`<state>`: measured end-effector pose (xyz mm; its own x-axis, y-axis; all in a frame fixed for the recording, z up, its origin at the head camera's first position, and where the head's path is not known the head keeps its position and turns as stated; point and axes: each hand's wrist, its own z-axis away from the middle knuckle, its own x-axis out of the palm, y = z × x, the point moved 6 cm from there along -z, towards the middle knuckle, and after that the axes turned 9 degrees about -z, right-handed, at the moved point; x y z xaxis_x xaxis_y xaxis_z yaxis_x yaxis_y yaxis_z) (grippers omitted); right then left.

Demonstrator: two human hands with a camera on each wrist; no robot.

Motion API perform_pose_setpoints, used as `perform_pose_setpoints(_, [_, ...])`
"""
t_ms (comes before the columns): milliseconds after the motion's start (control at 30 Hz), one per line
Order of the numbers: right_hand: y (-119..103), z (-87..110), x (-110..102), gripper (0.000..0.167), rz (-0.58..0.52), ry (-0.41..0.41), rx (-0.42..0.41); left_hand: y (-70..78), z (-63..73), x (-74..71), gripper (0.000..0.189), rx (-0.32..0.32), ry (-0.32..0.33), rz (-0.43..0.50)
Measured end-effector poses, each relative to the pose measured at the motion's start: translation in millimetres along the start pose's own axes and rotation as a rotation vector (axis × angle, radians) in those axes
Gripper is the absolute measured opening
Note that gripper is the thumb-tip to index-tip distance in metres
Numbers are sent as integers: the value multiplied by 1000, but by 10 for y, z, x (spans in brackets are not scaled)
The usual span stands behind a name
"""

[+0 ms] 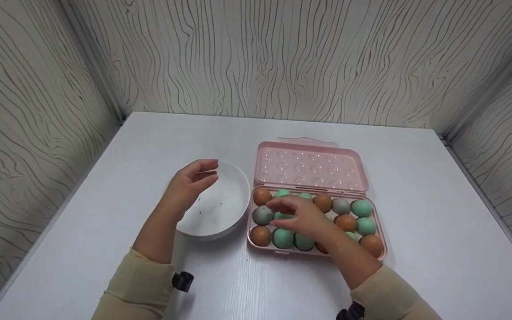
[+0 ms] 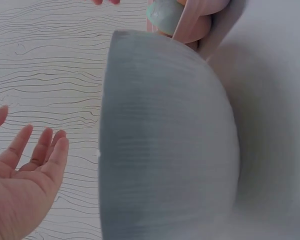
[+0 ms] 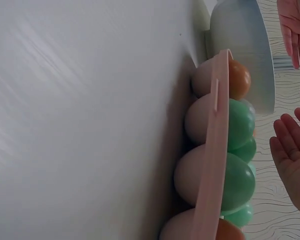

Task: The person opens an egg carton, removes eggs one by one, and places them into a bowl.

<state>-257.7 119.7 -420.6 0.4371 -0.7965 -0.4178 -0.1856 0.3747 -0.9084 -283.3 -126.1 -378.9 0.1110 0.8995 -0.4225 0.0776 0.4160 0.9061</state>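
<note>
My left hand point(image 1: 187, 189) hovers above the white bowl point(image 1: 234, 195), fingers relaxed and thumb apart, holding nothing. Inside the bowl lie only a few tiny dark specks. To its right is a pink egg carton point(image 1: 282, 252), filled with brown, green and greyish eggs. Over the carton's left half hangs my right hand point(image 1: 305, 218), its fingers loosely bent with nothing between them. Its fingertips are near a grey egg point(image 1: 262, 215) in the left column. In the right wrist view, green eggs point(image 3: 237, 182) stand along the carton's near edge, below the open palm point(image 3: 295, 165).
The carton's pink lid point(image 1: 309, 166) lies folded back behind the eggs, dimples facing up. Bowl and carton stand side by side on a white table point(image 1: 438, 200). Wood-grain patterned walls point(image 1: 260, 62) enclose the table at the back and both sides.
</note>
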Motion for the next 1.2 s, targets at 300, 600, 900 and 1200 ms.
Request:
perform_pose_setpoints(300, [82, -5, 244, 40, 93, -72, -92, -88, 25, 94, 35, 28, -32, 52])
perform_pose_setpoints(600, [119, -4, 382, 34, 315, -117, -155, -120, 26, 131, 35, 29, -33, 65])
perform_pose_setpoints(900, [120, -38, 403, 23, 333, -71, -150, -133, 29, 158, 33, 27, -40, 61])
perform_pose_setpoints(1200, [131, -36, 432, 25, 344, -61, -163, -183, 23, 186, 34, 18, -62, 77])
